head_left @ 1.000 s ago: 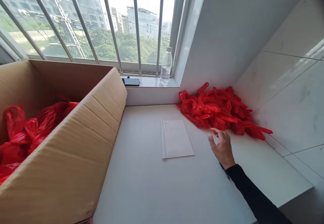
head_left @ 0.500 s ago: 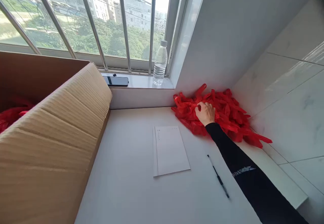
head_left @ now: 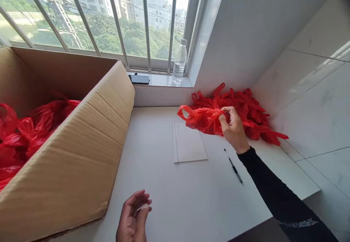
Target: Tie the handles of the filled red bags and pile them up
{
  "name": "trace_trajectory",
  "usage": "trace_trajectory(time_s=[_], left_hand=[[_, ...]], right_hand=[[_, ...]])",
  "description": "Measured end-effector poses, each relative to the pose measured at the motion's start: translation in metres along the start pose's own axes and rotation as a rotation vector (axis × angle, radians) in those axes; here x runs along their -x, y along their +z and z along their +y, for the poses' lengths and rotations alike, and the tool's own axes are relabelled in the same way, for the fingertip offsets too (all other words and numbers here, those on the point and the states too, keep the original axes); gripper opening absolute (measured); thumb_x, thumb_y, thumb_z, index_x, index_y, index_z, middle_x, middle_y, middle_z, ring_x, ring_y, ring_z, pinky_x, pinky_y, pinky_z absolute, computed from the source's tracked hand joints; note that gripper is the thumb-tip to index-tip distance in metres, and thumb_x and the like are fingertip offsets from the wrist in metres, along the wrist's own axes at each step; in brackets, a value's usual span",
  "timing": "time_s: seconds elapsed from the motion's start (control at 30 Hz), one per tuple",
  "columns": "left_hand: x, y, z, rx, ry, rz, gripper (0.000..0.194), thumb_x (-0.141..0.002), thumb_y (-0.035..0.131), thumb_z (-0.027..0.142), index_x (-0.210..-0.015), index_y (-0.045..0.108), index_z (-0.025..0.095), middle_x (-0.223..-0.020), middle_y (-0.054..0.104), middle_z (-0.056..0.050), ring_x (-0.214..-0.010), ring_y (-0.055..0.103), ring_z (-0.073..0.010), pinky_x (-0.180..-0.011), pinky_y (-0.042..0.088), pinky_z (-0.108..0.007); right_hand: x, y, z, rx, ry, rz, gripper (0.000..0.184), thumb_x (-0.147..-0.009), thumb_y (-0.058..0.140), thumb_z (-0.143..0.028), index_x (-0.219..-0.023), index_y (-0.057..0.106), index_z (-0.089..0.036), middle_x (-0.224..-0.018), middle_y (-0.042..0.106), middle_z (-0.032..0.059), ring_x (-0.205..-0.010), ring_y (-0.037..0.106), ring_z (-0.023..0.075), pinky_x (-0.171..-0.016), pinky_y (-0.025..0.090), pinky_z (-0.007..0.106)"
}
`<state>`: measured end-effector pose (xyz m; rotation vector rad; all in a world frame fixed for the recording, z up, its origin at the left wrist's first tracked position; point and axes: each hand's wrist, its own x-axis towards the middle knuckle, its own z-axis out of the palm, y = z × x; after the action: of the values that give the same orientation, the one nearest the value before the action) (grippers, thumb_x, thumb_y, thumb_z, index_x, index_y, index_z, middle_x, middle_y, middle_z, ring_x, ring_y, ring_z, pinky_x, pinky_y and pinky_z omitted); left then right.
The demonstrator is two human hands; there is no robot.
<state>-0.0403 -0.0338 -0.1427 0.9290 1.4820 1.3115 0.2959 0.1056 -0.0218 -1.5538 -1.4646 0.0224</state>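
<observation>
My right hand is closed on a bundle of red plastic bags, lifted just off the white counter beside the pile of red bags in the corner. A black sleeve covers that arm. Low in the view, my left hand hovers over the counter's near part with fingers loosely curled and apart, holding nothing. A white paper sheet lies under the lifted bundle's near edge, and a black pen lies to its right.
A large open cardboard box with more red bags inside fills the left. On the window sill stand a water bottle and a dark phone. Tiled wall bounds the right; the counter edge runs near right.
My right hand has pulled a bundle of red bags off the pile toward the left and lifted it. My left hand has come into view at the bottom.
</observation>
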Motion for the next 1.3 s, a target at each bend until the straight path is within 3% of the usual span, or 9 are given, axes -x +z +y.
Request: trace_trajectory(time_s=[0.1,0.2,0.3,0.4,0.7,0.87,1.0,1.2,1.3], left_hand=[[-0.015,0.025,0.021,-0.101,0.12,-0.132,0.04,-0.095,0.058,0.05,-0.124,0.063,0.024,-0.126,0.065,-0.01,-0.115,0.062,-0.0277,-0.101,0.05,-0.048],[-0.026,0.043,0.041,-0.132,0.184,-0.291,0.043,-0.099,0.052,0.049,-0.136,0.06,0.029,-0.144,0.057,-0.008,-0.13,0.054,-0.026,-0.108,0.046,-0.044],[-0.025,0.053,0.052,-0.16,0.198,-0.477,0.04,-0.099,0.054,0.051,-0.13,0.066,0.03,-0.136,0.063,-0.008,-0.119,0.063,-0.0246,-0.093,0.056,-0.038],[-0.019,0.056,0.054,-0.207,0.208,-0.554,0.03,-0.096,0.062,0.048,-0.116,0.072,0.029,-0.118,0.071,-0.005,-0.104,0.068,-0.022,-0.086,0.057,-0.034],[-0.023,0.043,0.039,-0.256,0.23,-0.503,0.021,-0.094,0.067,0.044,-0.101,0.075,0.025,-0.096,0.075,-0.002,-0.087,0.067,-0.0185,-0.078,0.052,-0.031],[-0.019,0.045,0.036,-0.248,0.229,-0.529,0.022,-0.095,0.065,0.044,-0.1,0.076,0.025,-0.096,0.075,-0.002,-0.083,0.068,-0.0183,-0.073,0.053,-0.03],[-0.015,0.045,0.038,-0.263,0.241,-0.524,0.019,-0.094,0.067,0.042,-0.093,0.076,0.025,-0.09,0.074,-0.001,-0.077,0.065,-0.0158,-0.068,0.051,-0.027],[-0.03,0.026,0.028,-0.219,0.195,-0.338,0.029,-0.097,0.062,0.047,-0.085,0.067,0.022,-0.073,0.067,0.001,-0.065,0.06,-0.0145,-0.057,0.047,-0.024],[-0.032,0.023,0.028,-0.209,0.205,-0.335,0.029,-0.098,0.061,0.048,-0.089,0.068,0.022,-0.076,0.068,0.001,-0.066,0.061,-0.0139,-0.058,0.049,-0.024]], right_hand=[[0.053,0.002,-0.027,-0.149,0.019,-0.194,0.014,-0.101,0.05,-0.037,-0.106,0.054,-0.024,-0.1,0.065,0.0034,-0.093,0.062,0.0223,-0.083,0.049,0.035],[0.101,0.012,-0.046,-0.276,0.041,-0.376,0.011,-0.102,0.049,-0.033,-0.103,0.055,-0.024,-0.091,0.065,0.0004,-0.085,0.064,0.0192,-0.076,0.05,0.031],[0.133,0.021,-0.056,-0.369,0.067,-0.484,0.011,-0.103,0.047,-0.03,-0.102,0.055,-0.024,-0.089,0.066,-0.0004,-0.079,0.065,0.0176,-0.071,0.052,0.029],[0.149,0.023,-0.058,-0.42,0.097,-0.521,0.011,-0.102,0.046,-0.028,-0.102,0.056,-0.024,-0.089,0.068,-0.0001,-0.079,0.066,0.0178,-0.07,0.053,0.029],[0.175,0.002,-0.031,-0.322,0.183,-0.43,0.019,-0.103,0.051,-0.033,-0.104,0.069,-0.027,-0.118,0.07,0.0059,-0.113,0.062,0.0265,-0.071,0.053,0.034],[0.186,0.006,-0.05,-0.279,0.055,-0.41,0.025,-0.099,0.06,-0.032,-0.124,0.06,-0.03,-0.123,0.066,0.0037,-0.117,0.057,0.0264,-0.1,0.045,0.045],[0.179,0.018,-0.059,-0.167,-0.107,-0.444,0.003,-0.1,0.06,-0.028,-0.098,0.063,-0.027,-0.092,0.068,0.0022,-0.09,0.059,0.0246,-0.088,0.044,0.043],[0.176,0.0,-0.031,-0.123,0.08,-0.323,0.009,-0.102,0.053,-0.031,-0.099,0.06,-0.025,-0.092,0.064,0.0045,-0.088,0.058,0.0246,-0.072,0.045,0.037],[0.176,-0.006,-0.031,-0.149,0.151,-0.361,0.012,-0.101,0.054,-0.035,-0.109,0.058,-0.027,-0.098,0.064,0.0033,-0.093,0.061,0.0237,-0.069,0.048,0.034]])
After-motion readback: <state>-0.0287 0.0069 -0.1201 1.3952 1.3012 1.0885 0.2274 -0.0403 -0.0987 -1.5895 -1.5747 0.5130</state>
